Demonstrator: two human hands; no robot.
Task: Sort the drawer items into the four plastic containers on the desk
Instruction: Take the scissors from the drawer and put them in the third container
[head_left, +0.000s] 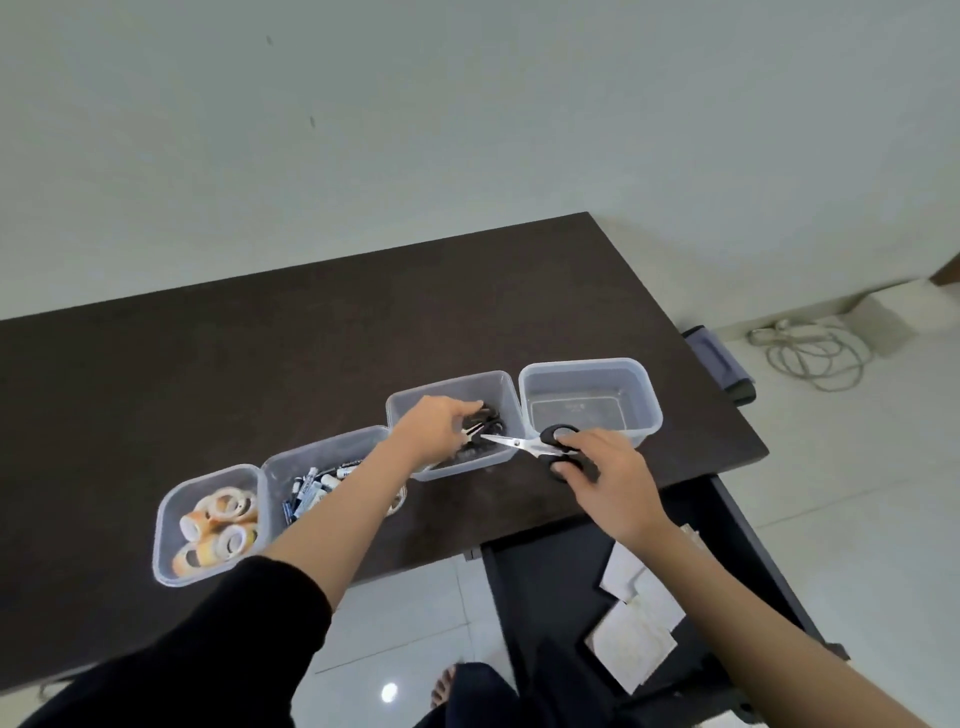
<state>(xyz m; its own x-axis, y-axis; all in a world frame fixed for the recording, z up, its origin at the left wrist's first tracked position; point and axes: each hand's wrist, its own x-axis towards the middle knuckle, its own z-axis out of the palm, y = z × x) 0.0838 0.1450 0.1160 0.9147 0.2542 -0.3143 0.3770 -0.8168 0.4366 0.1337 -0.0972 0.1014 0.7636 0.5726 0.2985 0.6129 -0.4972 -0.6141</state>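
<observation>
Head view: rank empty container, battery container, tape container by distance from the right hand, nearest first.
From the right hand:
1. empty container, just beyond it, far right of the row.
2. battery container, second from left.
3. tape container, far left end.

head view: worn high, looking forward and down; near the desk (311, 353); wide-angle; single view

Soft even light, wide-angle edge distortion
</observation>
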